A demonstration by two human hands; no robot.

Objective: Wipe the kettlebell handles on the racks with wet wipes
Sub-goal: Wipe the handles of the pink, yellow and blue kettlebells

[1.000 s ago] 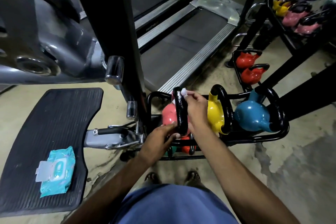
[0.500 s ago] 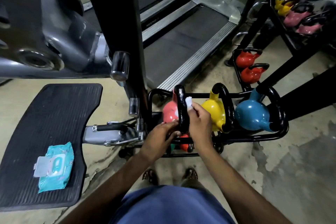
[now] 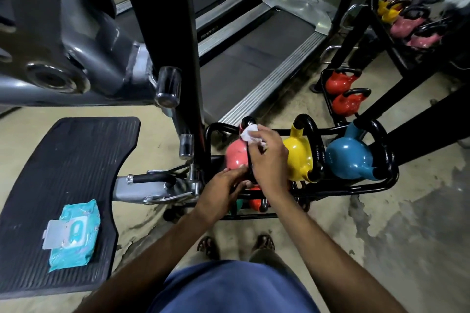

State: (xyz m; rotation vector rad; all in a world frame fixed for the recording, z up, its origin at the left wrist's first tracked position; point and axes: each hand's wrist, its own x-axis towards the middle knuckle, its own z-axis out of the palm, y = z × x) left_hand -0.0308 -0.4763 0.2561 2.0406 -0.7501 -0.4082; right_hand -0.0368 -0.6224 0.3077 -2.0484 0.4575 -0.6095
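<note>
A low black rack [image 3: 381, 187] in front of me holds a pink kettlebell [image 3: 235, 155], a yellow kettlebell [image 3: 297, 157] and a blue kettlebell [image 3: 349, 157], each with a black handle. My right hand [image 3: 267, 157] pinches a white wet wipe [image 3: 248, 133] against the upper part of the pink kettlebell's handle [image 3: 247, 121]. My left hand [image 3: 223, 185] grips the lower end of that same handle. The rest of the handle is hidden by my hands.
A teal pack of wet wipes [image 3: 73, 234] lies on a black ribbed footplate [image 3: 63, 160] at the left. A black machine upright [image 3: 173, 46] stands just left of the rack. Treadmills [image 3: 254, 58] lie behind. More kettlebells [image 3: 343, 91] sit on racks at the right.
My right hand slid down the handle with the wipe, then moved back up toward the handle's top. My left hand kept its hold low on the handle.
</note>
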